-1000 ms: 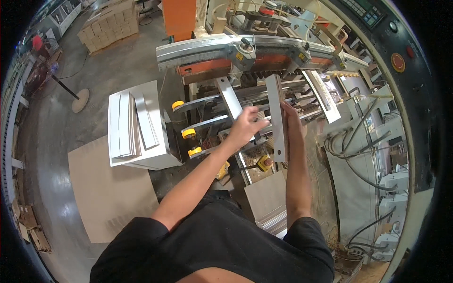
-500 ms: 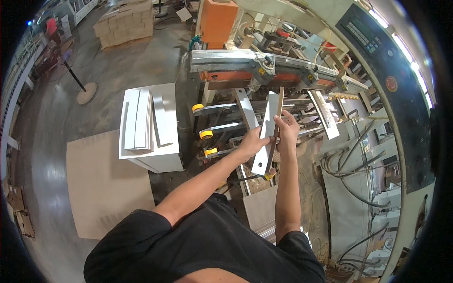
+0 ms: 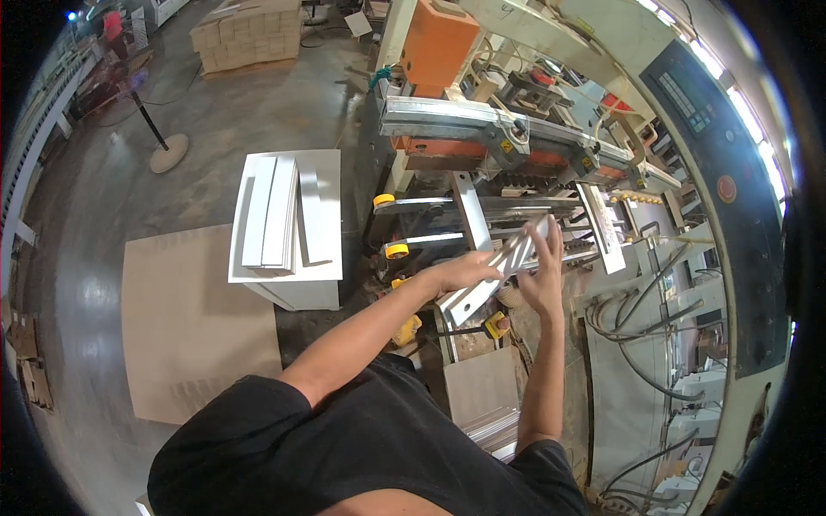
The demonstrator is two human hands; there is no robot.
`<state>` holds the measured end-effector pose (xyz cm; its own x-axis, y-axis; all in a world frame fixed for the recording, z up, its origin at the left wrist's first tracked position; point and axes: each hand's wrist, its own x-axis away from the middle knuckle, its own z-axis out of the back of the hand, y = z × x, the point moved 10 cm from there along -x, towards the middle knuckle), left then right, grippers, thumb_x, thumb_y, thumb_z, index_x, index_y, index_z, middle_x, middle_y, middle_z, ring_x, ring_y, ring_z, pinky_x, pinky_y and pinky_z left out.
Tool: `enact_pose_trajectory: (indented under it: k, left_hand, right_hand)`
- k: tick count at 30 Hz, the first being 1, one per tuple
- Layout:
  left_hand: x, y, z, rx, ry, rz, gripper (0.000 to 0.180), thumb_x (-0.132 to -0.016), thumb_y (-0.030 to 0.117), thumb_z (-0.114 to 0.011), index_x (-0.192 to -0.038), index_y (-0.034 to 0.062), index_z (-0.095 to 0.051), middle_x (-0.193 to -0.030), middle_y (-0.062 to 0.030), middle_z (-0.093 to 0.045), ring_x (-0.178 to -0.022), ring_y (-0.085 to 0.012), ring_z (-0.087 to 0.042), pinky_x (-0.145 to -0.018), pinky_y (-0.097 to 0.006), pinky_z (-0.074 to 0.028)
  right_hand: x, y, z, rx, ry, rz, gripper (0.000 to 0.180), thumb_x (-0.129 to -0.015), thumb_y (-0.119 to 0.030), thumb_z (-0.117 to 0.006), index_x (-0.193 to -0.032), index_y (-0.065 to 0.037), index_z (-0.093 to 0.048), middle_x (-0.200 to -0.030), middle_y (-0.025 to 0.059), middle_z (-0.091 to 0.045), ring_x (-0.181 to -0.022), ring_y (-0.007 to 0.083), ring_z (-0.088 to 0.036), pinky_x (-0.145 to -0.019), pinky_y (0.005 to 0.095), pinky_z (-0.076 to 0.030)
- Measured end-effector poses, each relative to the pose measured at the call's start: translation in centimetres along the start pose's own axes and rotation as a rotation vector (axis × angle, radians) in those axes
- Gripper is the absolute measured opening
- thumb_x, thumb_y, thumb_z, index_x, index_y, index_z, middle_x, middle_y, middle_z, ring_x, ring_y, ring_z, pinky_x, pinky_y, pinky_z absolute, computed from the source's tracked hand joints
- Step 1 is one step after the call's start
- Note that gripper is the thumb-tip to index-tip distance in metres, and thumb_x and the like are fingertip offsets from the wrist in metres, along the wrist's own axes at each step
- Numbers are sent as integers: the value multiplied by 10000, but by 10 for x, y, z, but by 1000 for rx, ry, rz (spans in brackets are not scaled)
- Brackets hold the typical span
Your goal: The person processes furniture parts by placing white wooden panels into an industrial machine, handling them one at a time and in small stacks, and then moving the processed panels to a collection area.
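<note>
Over the machine bed I hold narrow white board strips [image 3: 490, 288], tilted with the far end to the right. A round dark hole shows near their near end, and they look like two laid together, though motion blurs them. My left hand [image 3: 463, 273] is closed round their left edge, thumb across the top. My right hand [image 3: 544, 273] grips the right edge, its fingers reaching up to the far end, partly smeared. Another white strip [image 3: 471, 211] lies on the machine bed just beyond, and a drilled strip [image 3: 600, 228] lies further right.
To the left, a white stand [image 3: 327, 206] bears several stacked white strips [image 3: 271, 211]. Cardboard [image 3: 198, 335] covers the floor beside it. A metal rail [image 3: 447, 116] with clamps crosses the machine. On the right stand a control panel [image 3: 705, 138] and loose hoses [image 3: 628, 331].
The strips have turned clockwise and come together; before, one stood on its brown edge beside the other. My right hand has shifted slightly right and lower. The view has swung a little left.
</note>
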<state>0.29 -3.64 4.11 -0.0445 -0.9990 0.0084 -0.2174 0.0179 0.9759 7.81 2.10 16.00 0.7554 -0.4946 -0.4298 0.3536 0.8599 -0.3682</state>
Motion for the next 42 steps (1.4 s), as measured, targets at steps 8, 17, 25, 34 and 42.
enact_pose_trajectory:
  k: [8, 17, 25, 34, 42]
  left_hand:
    - [36, 29, -10, 341, -438, 62, 563, -1031, 448, -401, -1297, -40, -493, -1146, -219, -660, -906, -281, -713, -784, -327, -598]
    - [25, 2, 66, 417, 68, -167, 967, -745, 711, -681, -1430, 91, -396, -1336, -75, -571, -1250, -198, -526, -987, -383, -492]
    - [56, -16, 120, 845, 518, -187, 468, -940, 436, -597, -1128, 16, -510, -1039, -158, -649, -974, -264, -676, -826, -402, -570]
    - [77, -40, 120, 914, 567, -87, 423, -903, 315, -686, -1193, 58, -514, -1130, -121, -609, -1043, -260, -651, -874, -424, -567]
    - [72, -46, 113, 912, 582, -113, 283, -854, 141, -701, -1067, -25, -618, -894, -109, -671, -741, -206, -675, -717, -365, -590]
  right_hand:
    - [17, -12, -38, 327, -292, 210, 619, -593, -140, -762, -1184, -92, -586, -1162, 118, -642, -1181, 306, -558, -1120, 542, -283]
    - [13, -9, -107, -544, -372, -560, 398, -718, -243, -769, -1009, 12, -678, -845, 95, -687, -756, 161, -632, -699, 312, -500]
    - [-21, -15, -136, -439, -355, -406, 442, -811, -352, -750, -979, 54, -699, -821, 115, -682, -790, 206, -638, -739, 327, -496]
    - [-33, 21, -138, 148, -117, -128, 413, -765, -121, -703, -1163, -54, -616, -963, 254, -653, -916, 445, -618, -788, 477, -506]
    - [33, -16, -144, -1269, -364, -624, 370, -908, -73, -586, -1267, 12, -575, -1137, 76, -654, -1020, 156, -614, -911, 282, -466]
